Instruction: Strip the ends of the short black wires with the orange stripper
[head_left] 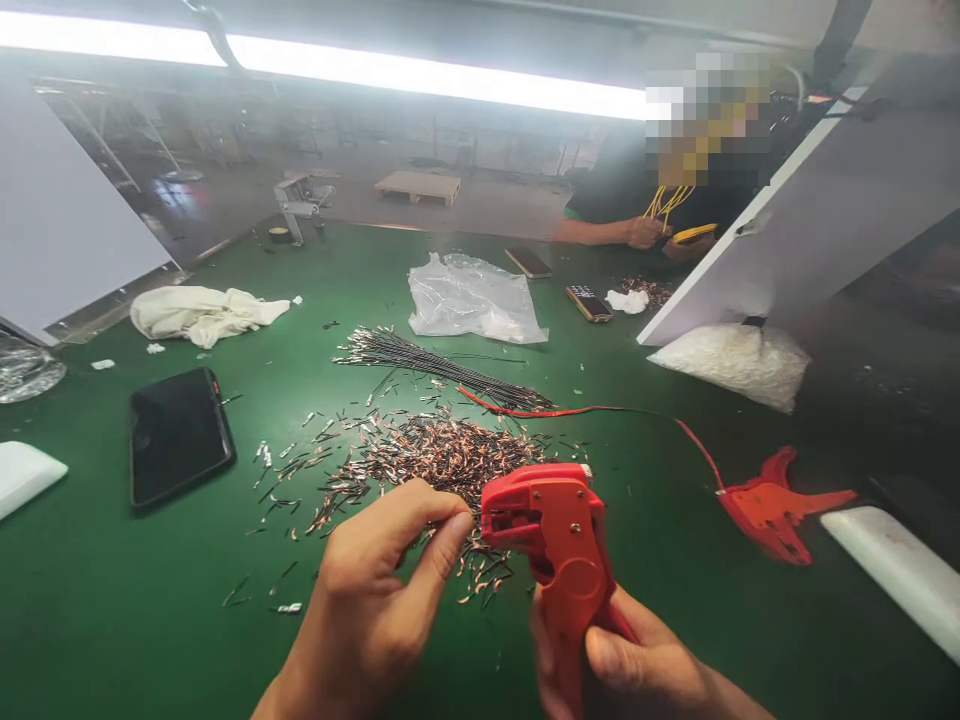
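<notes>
My right hand (pixel 637 665) grips the handles of a red wire stripper (pixel 559 540), whose jaws point left. My left hand (pixel 382 580) is pinched, thumb and fingers together right at the jaws; what it holds is too small to see. Just beyond lies a pile of stripped wire bits (pixel 427 455) with copper ends, scattered on the green table (pixel 105 600). Behind the pile sits a bundle of thin dark wires (pixel 427 360). A red wire (pixel 570 411) runs right toward a second red stripper (pixel 776 510).
A black phone (pixel 176 435) lies at left, near a white cloth (pixel 199 312). A clear plastic bag (pixel 472 298) and a bag of white parts (pixel 739 362) sit farther back. Across the table another person's hands (pixel 649 232) hold yellow wires. Two more phones (pixel 589 303) lie there.
</notes>
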